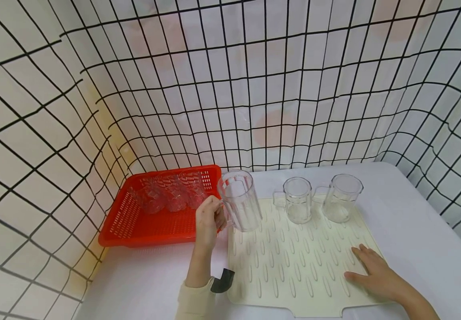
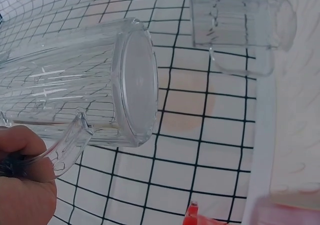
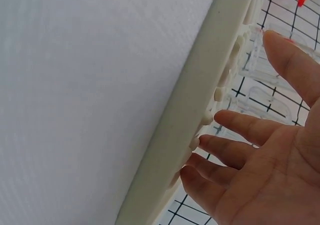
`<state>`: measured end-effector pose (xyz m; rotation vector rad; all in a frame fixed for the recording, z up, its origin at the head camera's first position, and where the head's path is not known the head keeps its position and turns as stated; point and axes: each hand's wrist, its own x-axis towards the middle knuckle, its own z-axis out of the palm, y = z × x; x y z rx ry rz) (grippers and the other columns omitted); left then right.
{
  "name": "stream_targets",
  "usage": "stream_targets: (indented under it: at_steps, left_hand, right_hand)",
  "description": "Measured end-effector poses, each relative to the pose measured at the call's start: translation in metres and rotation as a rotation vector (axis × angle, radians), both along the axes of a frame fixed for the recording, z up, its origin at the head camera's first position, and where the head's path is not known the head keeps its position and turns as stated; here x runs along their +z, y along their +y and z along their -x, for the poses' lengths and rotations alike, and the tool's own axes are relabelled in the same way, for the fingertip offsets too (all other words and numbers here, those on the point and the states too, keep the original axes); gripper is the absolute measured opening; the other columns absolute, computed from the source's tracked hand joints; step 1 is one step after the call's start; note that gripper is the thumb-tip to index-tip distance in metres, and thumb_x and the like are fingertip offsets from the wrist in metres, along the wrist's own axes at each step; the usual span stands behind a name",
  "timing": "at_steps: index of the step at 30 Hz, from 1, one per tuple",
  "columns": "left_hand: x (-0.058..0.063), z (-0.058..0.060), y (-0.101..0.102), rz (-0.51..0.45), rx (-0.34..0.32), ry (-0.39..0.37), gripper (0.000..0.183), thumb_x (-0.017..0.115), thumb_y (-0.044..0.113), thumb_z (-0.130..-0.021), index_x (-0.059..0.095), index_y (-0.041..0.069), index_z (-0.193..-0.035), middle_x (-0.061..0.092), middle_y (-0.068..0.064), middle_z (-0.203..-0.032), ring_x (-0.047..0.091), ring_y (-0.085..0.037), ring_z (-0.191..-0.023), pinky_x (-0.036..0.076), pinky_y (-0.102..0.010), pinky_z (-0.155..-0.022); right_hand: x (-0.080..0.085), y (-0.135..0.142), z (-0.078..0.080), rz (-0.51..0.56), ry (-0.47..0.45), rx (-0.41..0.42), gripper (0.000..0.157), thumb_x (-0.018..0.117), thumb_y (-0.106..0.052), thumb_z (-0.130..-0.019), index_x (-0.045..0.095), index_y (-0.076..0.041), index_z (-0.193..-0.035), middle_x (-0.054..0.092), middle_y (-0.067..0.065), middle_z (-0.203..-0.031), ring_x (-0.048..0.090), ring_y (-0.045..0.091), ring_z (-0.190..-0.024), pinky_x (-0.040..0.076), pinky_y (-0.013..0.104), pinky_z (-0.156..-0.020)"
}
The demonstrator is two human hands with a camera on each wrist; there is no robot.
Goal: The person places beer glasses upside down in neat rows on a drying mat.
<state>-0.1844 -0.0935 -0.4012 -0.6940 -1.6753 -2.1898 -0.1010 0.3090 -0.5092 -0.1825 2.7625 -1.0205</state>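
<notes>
A clear mug is held by its handle in my left hand. It is tilted, above the left back part of a cream draining board. In the left wrist view the fingers curl round the mug's handle, and its round base faces right. Two more clear mugs, a smaller mug and a wider mug, stand upright on the back of the board with handles to the left. My right hand has its fingers spread at the board's right front; its fingertips are right at the ridged surface.
A red plastic basket stands to the left of the board, with several clear glass pieces inside. Black grid netting over white sheeting encloses the back and sides. The white table extends round the board.
</notes>
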Motion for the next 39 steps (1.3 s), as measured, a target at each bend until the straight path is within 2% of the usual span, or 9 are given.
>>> stream_targets:
  at_steps: [5, 20, 27, 32, 39]
  left_hand:
    - [-0.002, 0.002, 0.005, -0.010, -0.049, 0.017, 0.033, 0.035, 0.013, -0.101, 0.035, 0.004, -0.069, 0.032, -0.006, -0.053, 0.027, -0.021, -0.042, 0.032, -0.021, -0.042]
    - [-0.003, 0.004, 0.017, -0.013, -0.139, -0.074, 0.029, 0.034, 0.010, -0.099, 0.032, 0.002, -0.071, 0.029, -0.006, -0.054, 0.025, -0.022, -0.045, 0.034, -0.019, -0.045]
    - [-0.005, 0.005, 0.024, 0.005, -0.185, -0.093, 0.028, 0.034, 0.009, -0.097, 0.032, -0.001, -0.071, 0.029, -0.005, -0.053, 0.024, -0.022, -0.044, 0.033, -0.019, -0.045]
    - [-0.005, 0.004, 0.029, 0.029, -0.203, -0.084, 0.029, 0.033, 0.010, -0.098, 0.032, -0.002, -0.071, 0.029, -0.005, -0.053, 0.027, -0.018, -0.044, 0.034, -0.020, -0.046]
    - [-0.007, 0.003, 0.032, 0.036, -0.212, -0.075, 0.029, 0.034, 0.009, -0.099, 0.033, -0.001, -0.072, 0.029, -0.007, -0.054, 0.027, -0.019, -0.045, 0.034, -0.020, -0.046]
  right_hand:
    - [0.001, 0.000, -0.001, 0.011, -0.005, -0.004, 0.081, 0.069, -0.033, -0.088, 0.031, 0.018, -0.138, 0.014, 0.050, -0.141, 0.011, 0.070, -0.125, 0.014, 0.081, -0.091]
    - [0.005, 0.000, 0.003, -0.003, 0.016, 0.000, 0.080, 0.068, -0.034, -0.089, 0.032, 0.020, -0.137, 0.018, 0.050, -0.140, 0.014, 0.069, -0.126, 0.016, 0.078, -0.093]
    - [0.021, -0.011, 0.008, 0.011, 0.073, -0.032, 0.077, 0.066, -0.035, -0.092, 0.033, 0.016, -0.139, 0.030, 0.044, -0.140, 0.025, 0.062, -0.127, 0.026, 0.072, -0.096]
    - [0.036, -0.025, 0.011, 0.042, 0.067, -0.043, 0.077, 0.065, -0.040, -0.093, 0.034, 0.011, -0.142, 0.033, 0.037, -0.144, 0.027, 0.057, -0.130, 0.028, 0.070, -0.097]
    - [0.053, -0.050, 0.014, 0.074, 0.046, -0.042, 0.077, 0.061, -0.047, -0.093, 0.034, 0.003, -0.146, 0.033, 0.030, -0.148, 0.029, 0.054, -0.133, 0.032, 0.070, -0.095]
